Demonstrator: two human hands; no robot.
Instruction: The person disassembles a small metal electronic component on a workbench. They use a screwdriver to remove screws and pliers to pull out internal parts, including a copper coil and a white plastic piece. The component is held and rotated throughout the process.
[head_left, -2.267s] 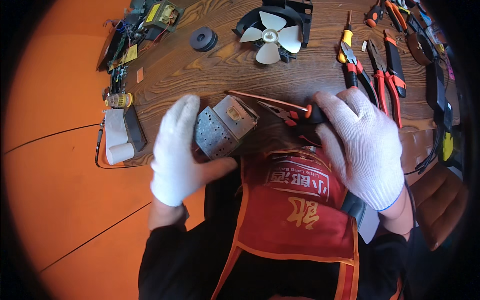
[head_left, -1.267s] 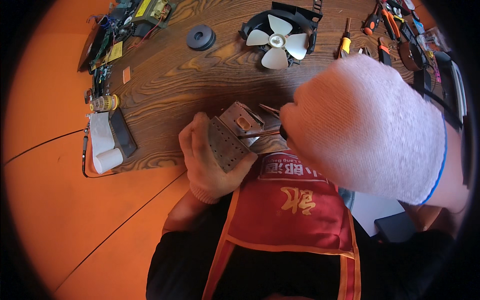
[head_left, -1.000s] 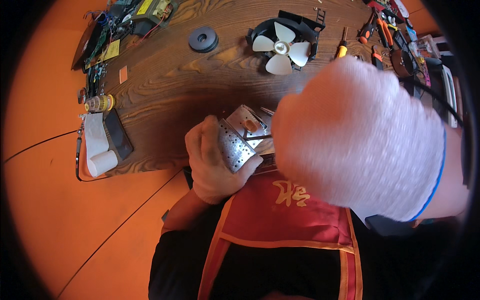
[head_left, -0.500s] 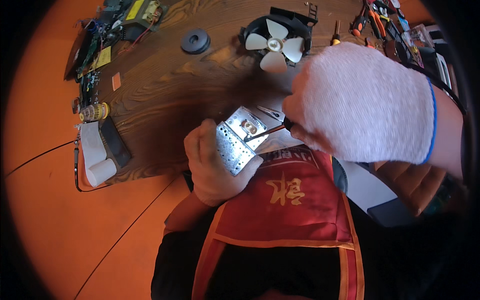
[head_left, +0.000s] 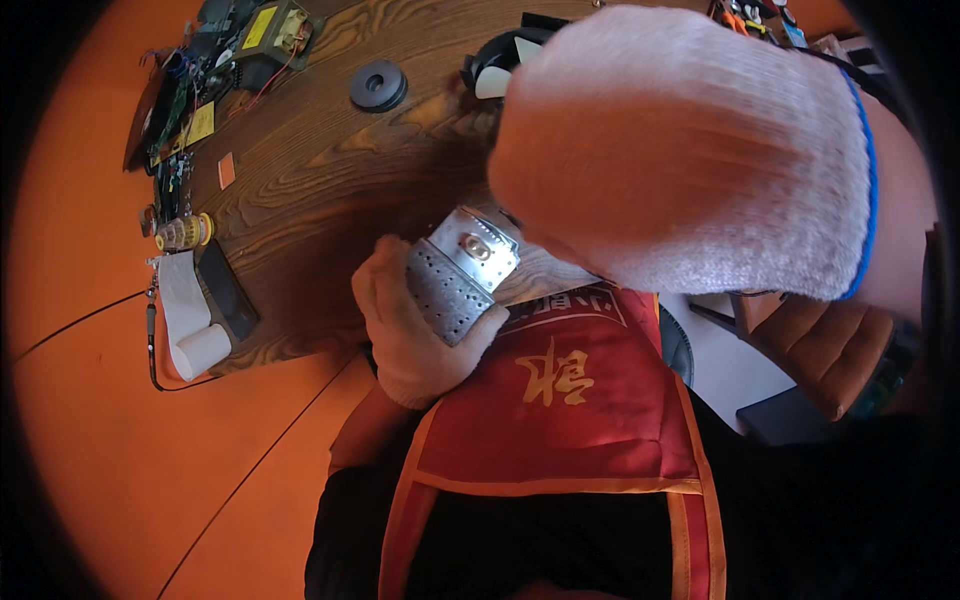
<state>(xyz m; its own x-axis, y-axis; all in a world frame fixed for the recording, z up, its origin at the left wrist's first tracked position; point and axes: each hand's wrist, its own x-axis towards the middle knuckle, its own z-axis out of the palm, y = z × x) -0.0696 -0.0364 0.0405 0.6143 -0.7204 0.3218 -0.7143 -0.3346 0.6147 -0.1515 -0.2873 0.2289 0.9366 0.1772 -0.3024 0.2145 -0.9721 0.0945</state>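
Observation:
A bent metal casing [head_left: 450, 292] with rows of small holes is in my left hand [head_left: 410, 340], which is gloved in white and wrapped round its left and lower edges. On the brightly lit upper plate sits a round brass-coloured fitting [head_left: 475, 247]. My right hand [head_left: 660, 150], also in a white glove with a blue cuff, hangs large and close above the table, just right of the casing. Only its back shows; its fingers, and anything in them, are hidden.
Behind my right hand a fan [head_left: 495, 80] is partly covered. A dark spool [head_left: 379, 86] lies on the wooden table. Circuit boards and a transformer [head_left: 275, 35] crowd the far left; a white roll [head_left: 200, 348] and black slab [head_left: 227, 290] lie at the left edge. Hand tools [head_left: 740, 20] lie far right.
My right hand has risen away from the casing and towards the camera. The screwdriver whose tip was at the casing is out of sight. The casing has shifted slightly left.

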